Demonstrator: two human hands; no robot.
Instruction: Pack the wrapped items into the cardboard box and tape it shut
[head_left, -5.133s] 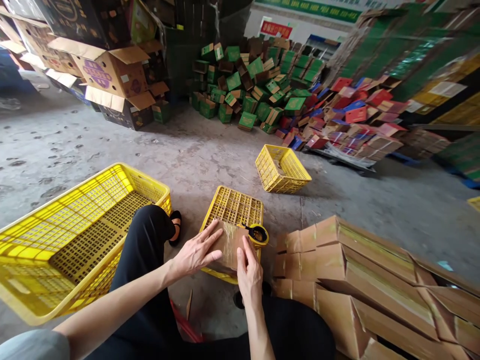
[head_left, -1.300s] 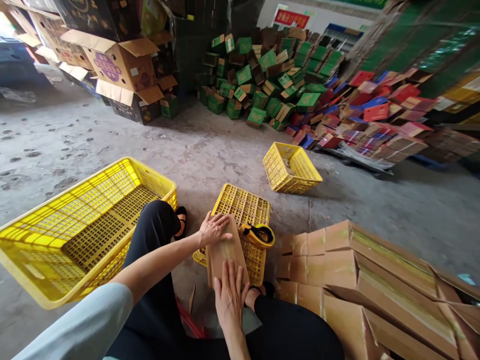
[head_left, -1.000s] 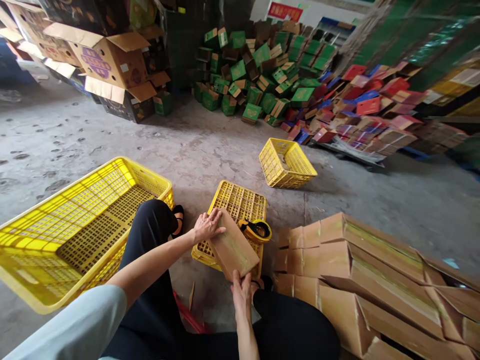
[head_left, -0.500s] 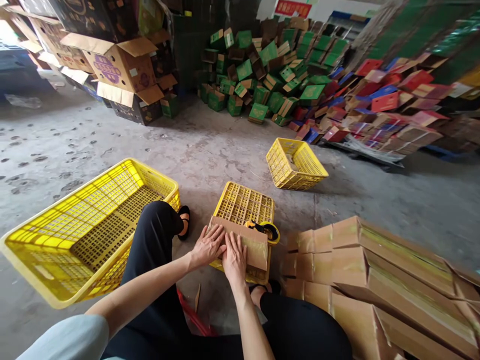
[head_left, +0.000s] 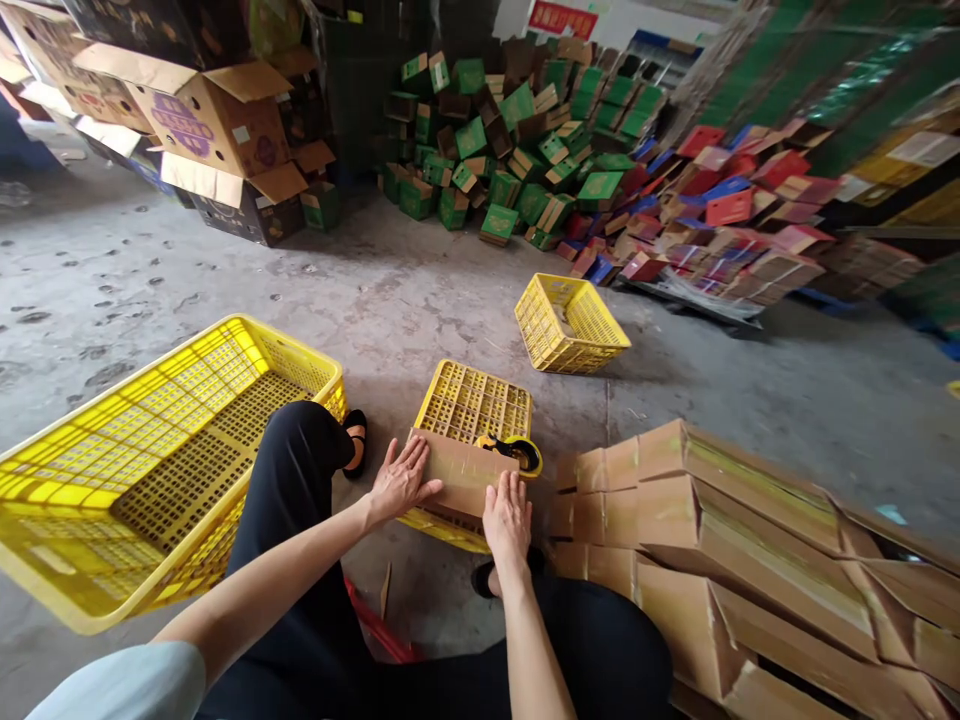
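Note:
A small brown cardboard box (head_left: 459,472) lies on an upturned yellow crate (head_left: 471,405) in front of my knees. My left hand (head_left: 400,482) rests flat against the box's left end, fingers spread. My right hand (head_left: 508,514) presses flat on the box's near right part, fingers stretched out. A yellow tape dispenser (head_left: 514,452) sits on the crate just behind the box, touching neither hand.
A big yellow crate (head_left: 161,455) stands at my left, a small one (head_left: 568,323) farther ahead on the concrete floor. Folded brown cartons (head_left: 742,560) are stacked at my right. Green (head_left: 517,150) and red boxes (head_left: 720,215) are heaped at the back.
The box was turned from lengthwise to crosswise on the crate. My right hand slid from its left end to its right part; my left hand stayed at the left end.

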